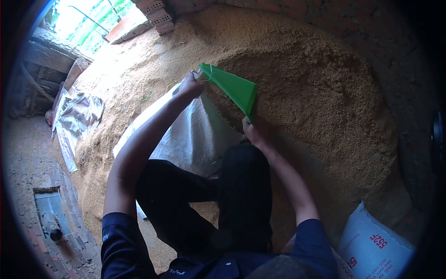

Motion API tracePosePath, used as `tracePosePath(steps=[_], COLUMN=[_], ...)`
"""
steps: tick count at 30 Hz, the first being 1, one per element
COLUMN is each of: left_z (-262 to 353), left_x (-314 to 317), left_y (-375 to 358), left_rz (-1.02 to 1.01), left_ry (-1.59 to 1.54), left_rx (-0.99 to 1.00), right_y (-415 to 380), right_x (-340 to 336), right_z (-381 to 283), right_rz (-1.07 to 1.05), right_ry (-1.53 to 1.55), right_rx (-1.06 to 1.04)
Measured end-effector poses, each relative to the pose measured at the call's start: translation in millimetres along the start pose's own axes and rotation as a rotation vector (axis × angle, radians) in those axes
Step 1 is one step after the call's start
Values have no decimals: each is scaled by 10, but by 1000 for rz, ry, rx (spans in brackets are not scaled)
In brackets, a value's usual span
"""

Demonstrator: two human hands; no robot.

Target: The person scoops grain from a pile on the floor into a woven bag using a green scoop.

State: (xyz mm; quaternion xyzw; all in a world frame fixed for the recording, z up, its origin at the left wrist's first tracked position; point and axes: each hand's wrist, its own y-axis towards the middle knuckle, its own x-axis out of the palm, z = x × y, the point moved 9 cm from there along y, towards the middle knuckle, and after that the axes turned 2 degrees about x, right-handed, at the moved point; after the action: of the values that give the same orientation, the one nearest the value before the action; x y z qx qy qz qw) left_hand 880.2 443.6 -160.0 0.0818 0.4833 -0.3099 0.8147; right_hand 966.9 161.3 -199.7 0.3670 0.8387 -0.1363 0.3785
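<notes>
My right hand (257, 132) is closed around the lower end of a green plastic dustpan (234, 88). The dustpan is tilted, its far tip by the mouth of a white woven sack (197, 135). Closed on the sack's upper edge is my left hand (190, 87), right beside that tip. The sack stands in front of my knees, and my left forearm crosses over it. I cannot see inside the sack or the dustpan. A large heap of brown grain-like material (306, 93) rises behind and to the right of both hands.
A filled white printed sack (374, 244) lies at lower right. At left, a crumpled sack (79, 116) rests on the heap's edge. Hollow bricks (155, 14) stand at the top near a bright opening. A brick floor (32, 158) shows at left.
</notes>
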Motion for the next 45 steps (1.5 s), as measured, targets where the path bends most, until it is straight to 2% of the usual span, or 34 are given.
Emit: tracePosePath(steps=[3, 5, 6, 8, 9, 10, 12, 14, 15, 17, 19, 20, 21, 22, 24, 25, 26, 27, 28, 30, 32, 33, 35, 41, 43, 44, 45], left_z=[437, 566, 623, 666, 619, 441, 289, 336, 396, 328, 217, 150, 87, 88, 86, 80, 66, 60, 96, 203, 304, 341, 241, 336, 349, 285, 228], left_x=[-80, -52, -44, -83, -46, 13, 58, 79, 39, 94, 128, 133, 136, 141, 130, 139, 154, 178, 192, 215, 232, 242, 298, 284, 310, 354, 400], left_y=[-244, -315, -355, -422, -371, -291, -137, -207, -271, -209, -120, -81, -68, -83, -119, -123, -109, -107, -109, -167, -233, -240, -151, -186, -168, -117, -90], left_rz=[-34, -115, -145, -145, -151, -146, -152, -158, -143, -181, -205, -186, -166, -188, -188, -184, -184, -193, -200, -249, -259, -264, -256, -275, -284, -298, -314], left_ry=[-113, -151, -163, -311, -311, -269, -206, -189, -196, -216, -236, -215, -193, -223, -230, -233, -197, -198, -212, -192, -203, -205, -208, -270, -280, -296, -311], left_rx=[114, 139, 148, 92, 98, 24, -42, -48, -53, -18, 2, -5, -15, -10, -7, -11, -5, -4, 22, 38, 51, 63, 70, 70, 78, 53, 26], right_y=[-10, 63, 82, 160, 187, 192, 231, 180, 42, -258, -711, -1035, -1334, -1663, -2343, -2536, -2741, -2796, -2814, -2771, -2480, -2253, -1759, -681, -395, -273, -111], right_x=[-99, -85, -27, -11, -25, -51, -104, -100, -448, -842, -1374, -1625, -1979, -2384, -2971, -3248, -3456, -3618, -3687, -3750, -3711, -3564, -3247, -2144, -1758, -1687, -1584], right_z=[-102, -251, -220, -131, -100, -60, 179, 787, 912, 1506, 2169, 2612, 2920, 2983, 3663, 3592, 3763, 3608, 3771, 4537, 4709, 4427, 4005, 3226, 3111, 2783, 2459], right_rz=[-3, -18, -15, 137, 142, 149, 187, 241, 400, 499, 653, 808, 891, 1075, 1315, 1330, 1579, 1488, 1417, 1344, 1367, 1391, 1191, 1145, 1059, 1018, 843], right_ry=[71, 41, 40, 164, 161, 141, 103, 326, 436, 753, 794, 799, 729, 647, 395, 293, 348, 237, 154, 78, 28, -22, -118, 232, 252, 171, -56], right_rx=[19, -135, -126, -138, -133, -128, -102, 57, 73, 257, 393, 481, 468, 473, 632, 831, 724, 1018, 1116, 1127, 954, 868, 891, 919, 829, 714, 694])
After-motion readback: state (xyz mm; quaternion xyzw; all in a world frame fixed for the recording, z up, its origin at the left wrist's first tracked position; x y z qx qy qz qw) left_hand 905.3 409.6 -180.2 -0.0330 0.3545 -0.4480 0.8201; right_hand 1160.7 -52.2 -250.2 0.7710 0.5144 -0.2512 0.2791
